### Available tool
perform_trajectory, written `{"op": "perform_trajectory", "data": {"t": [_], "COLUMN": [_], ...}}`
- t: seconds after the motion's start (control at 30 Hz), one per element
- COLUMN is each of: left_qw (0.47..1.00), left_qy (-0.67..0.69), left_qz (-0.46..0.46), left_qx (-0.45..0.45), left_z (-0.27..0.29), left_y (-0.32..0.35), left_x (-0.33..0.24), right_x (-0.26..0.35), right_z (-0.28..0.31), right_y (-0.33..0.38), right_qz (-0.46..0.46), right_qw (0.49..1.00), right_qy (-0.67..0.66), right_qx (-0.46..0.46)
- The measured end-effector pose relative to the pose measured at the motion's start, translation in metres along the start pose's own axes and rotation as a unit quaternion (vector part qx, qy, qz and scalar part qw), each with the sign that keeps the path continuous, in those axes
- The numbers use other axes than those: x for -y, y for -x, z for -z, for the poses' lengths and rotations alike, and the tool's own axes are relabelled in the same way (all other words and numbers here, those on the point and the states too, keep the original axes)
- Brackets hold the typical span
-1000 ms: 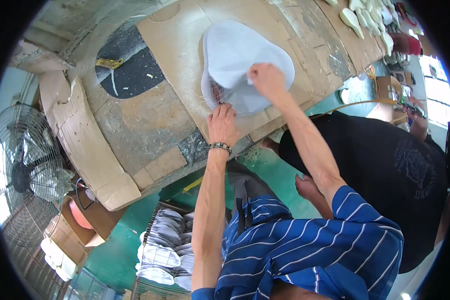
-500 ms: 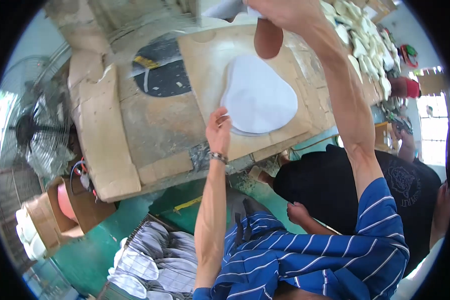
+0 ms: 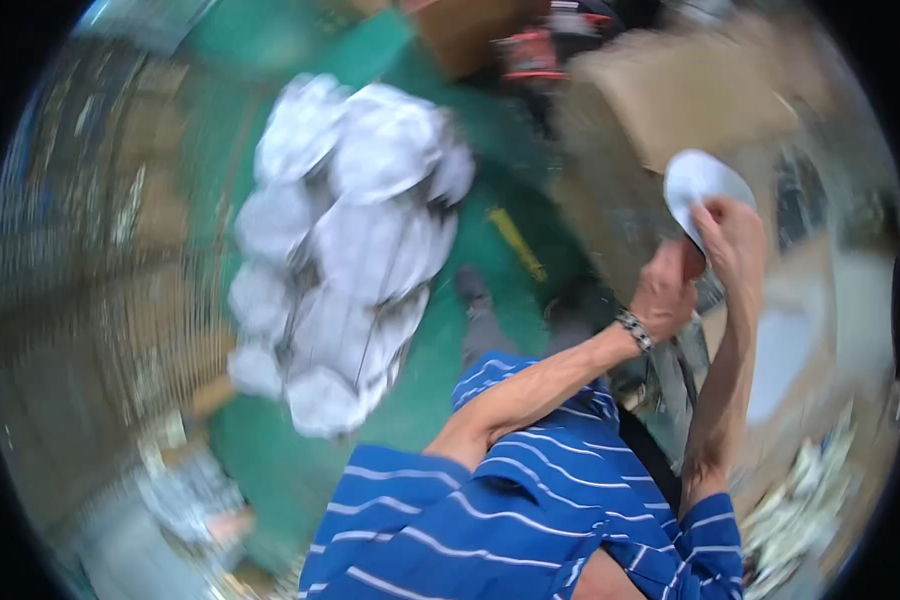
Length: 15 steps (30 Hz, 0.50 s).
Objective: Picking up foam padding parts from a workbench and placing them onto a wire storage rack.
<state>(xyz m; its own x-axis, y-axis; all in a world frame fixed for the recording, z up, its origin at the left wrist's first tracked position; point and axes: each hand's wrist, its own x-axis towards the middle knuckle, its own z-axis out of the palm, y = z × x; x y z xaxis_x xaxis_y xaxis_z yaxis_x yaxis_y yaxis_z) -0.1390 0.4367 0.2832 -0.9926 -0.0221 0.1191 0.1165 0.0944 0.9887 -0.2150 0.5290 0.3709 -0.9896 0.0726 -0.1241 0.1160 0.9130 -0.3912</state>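
My right hand (image 3: 734, 243) is closed on the edge of a flat white piece with a rounded end (image 3: 705, 183), held up in front of the cardboard-covered table. Just below, my left hand (image 3: 667, 291), with a bracelet at its wrist, is closed at the lower end of the same piece, where a bit of reddish brown shows. The piece's exact kind is unclear. On the table behind my right forearm lies a white rounded sheet (image 3: 782, 362), blurred.
Large bundles of white rounded pieces (image 3: 365, 240) lie on the green floor (image 3: 425, 385) to my left. A yellow strip (image 3: 517, 243) marks the floor near my feet. Brown cardboard (image 3: 685, 95) covers the table at right. Cream-coloured pieces (image 3: 805, 500) are heaped at lower right.
My view has swung left, bringing the floor bundles to the middle. My left hand has left the white sheets on the table and joined my right hand at the held piece.
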Motion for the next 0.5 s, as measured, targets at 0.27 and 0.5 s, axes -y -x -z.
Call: {"op": "perform_trajectory", "data": {"t": [0.27, 0.5], "left_qw": [0.96, 0.903], "left_qy": [-0.036, 0.011], "left_qz": [0.129, 0.174], "left_qx": [-0.245, -0.392], "left_z": [0.255, 0.468], "left_y": [0.044, 0.117], "left_x": [0.083, 0.082], "right_x": [0.254, 0.464], "right_z": [-0.198, -0.263], "right_y": [-0.009, 0.037], "right_qz": [0.232, 0.395], "right_qw": [0.947, 0.909], "right_qy": [0.077, 0.095], "right_qx": [0.209, 0.094]}}
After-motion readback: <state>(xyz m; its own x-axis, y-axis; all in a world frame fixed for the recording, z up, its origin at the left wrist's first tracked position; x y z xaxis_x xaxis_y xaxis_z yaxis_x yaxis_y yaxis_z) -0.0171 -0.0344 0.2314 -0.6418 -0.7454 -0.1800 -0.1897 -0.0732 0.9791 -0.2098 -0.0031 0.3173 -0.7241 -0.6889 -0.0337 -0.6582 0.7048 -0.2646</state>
